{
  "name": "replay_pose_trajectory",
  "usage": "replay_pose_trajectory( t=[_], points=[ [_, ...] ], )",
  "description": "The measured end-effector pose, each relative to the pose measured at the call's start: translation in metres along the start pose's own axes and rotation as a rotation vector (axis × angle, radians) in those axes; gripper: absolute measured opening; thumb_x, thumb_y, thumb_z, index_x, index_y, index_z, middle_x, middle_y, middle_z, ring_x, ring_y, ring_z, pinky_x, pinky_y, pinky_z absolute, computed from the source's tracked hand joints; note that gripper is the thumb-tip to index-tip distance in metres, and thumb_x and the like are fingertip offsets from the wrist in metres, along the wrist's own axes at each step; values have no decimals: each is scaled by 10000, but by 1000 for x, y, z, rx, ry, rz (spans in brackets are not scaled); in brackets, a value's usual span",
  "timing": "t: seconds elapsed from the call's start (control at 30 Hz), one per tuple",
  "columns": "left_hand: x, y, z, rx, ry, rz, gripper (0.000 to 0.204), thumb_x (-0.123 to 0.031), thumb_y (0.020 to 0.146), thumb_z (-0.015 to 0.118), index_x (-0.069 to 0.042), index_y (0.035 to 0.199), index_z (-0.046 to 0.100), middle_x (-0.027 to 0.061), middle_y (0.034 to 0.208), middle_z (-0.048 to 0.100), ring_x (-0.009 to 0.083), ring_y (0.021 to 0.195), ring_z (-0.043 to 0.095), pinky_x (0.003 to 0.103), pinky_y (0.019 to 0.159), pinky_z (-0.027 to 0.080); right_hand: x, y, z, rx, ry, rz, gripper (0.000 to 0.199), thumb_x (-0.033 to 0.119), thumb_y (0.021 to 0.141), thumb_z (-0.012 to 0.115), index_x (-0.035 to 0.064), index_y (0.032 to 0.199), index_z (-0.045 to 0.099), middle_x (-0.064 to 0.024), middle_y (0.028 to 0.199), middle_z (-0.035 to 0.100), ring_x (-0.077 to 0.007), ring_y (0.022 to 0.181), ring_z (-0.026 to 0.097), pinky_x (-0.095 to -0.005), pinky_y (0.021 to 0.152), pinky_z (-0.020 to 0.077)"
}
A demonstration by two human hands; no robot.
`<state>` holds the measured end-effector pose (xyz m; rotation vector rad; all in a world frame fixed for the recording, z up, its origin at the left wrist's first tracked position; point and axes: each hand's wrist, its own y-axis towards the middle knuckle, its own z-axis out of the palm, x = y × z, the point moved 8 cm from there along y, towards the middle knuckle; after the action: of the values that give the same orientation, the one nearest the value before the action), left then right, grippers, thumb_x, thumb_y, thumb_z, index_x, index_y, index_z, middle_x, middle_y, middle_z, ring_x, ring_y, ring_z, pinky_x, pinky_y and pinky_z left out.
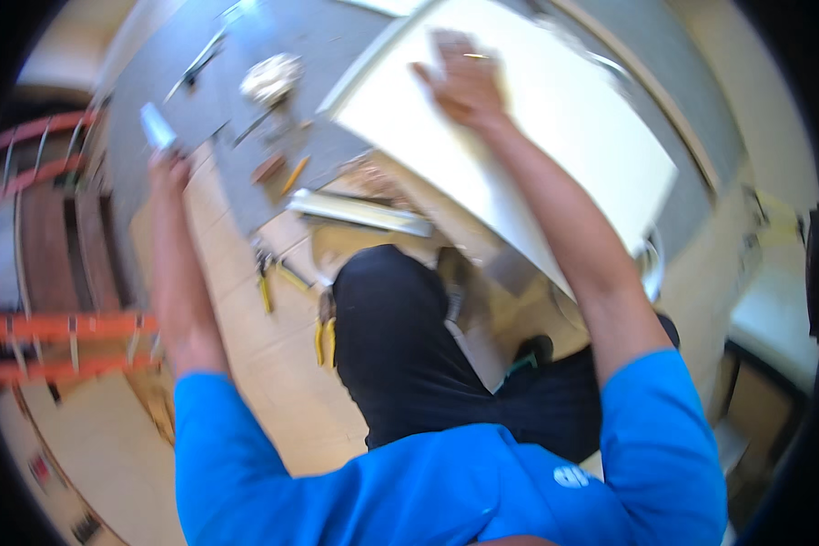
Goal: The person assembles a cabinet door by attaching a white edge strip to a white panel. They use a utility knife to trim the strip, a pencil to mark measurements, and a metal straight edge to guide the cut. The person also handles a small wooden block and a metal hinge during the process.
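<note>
My left hand (170, 169) is closed around the near end of a flat, pale, blade-like tool (157, 126), raised at the far left; blur hides its exact kind. My right hand (467, 84) lies flat with its fingers spread, palm down on a large white panel (555, 136). A ring shows on one finger. The panel rests at a slant across the grey surface and reaches toward my knee. Beside its lower left edge lies a pale, long channel-shaped strip (362, 213).
Yellow-handled pliers (326, 335) and another yellow-handled tool (264, 280) lie on the tan cardboard (246, 364). Farther off are an orange pencil (295, 176), a reddish-brown block (267, 167) and a whitish bundle (271, 79). An orange-railed ladder (73, 326) stands at the left.
</note>
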<state>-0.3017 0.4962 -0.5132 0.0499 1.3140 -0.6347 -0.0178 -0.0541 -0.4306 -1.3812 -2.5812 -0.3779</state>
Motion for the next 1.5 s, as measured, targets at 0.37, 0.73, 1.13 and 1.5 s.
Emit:
replay_pose_trajectory(
  t=[0.37, 0.73, 1.13, 1.5],
  points=[
    [28, -482, 166, 628, 4, 94, 336, -377, 1065, 578, -44, 1109, 570, -2, 782, 534, 90, 617, 506, 225, 531, 427, -77, -62, -144, -6, 1539, 76, 709, 458, 1037, 593, 39, 1557, 354, -173, 1442, 569, -282, 1089, 699, -426, 861, 569],
    [199, -654, 285, 1011, 722, 113, 281, -234, 1089, 565, -22, 914, 624, -32, 760, 542, 74, 716, 466, 280, 625, 408, -351, -158, -229, -360, 1197, 619, 854, 452, 979, 673, -24, 1585, 303, -240, 1498, 527, -324, 1240, 625, -453, 1076, 467],
    [242, -658, 265, 1022, 951, 78, 251, -214, 1099, 554, -53, 907, 569, -47, 762, 499, 39, 699, 426, 252, 595, 369, -435, -170, -108, -270, 1399, 743, 771, 535, 1019, 589, 40, 1569, 375, -234, 1455, 537, -323, 1167, 606, -455, 959, 519],
    [213, -654, 285, 1005, 1006, 94, 433, -279, 988, 685, 26, 1278, 580, 138, 997, 596, 244, 940, 584, 391, 842, 486, -411, -143, -95, -187, 1805, 624, 578, 525, 1025, 568, 77, 1387, 522, -144, 1199, 598, -257, 987, 608, -415, 777, 537]
  ],
)
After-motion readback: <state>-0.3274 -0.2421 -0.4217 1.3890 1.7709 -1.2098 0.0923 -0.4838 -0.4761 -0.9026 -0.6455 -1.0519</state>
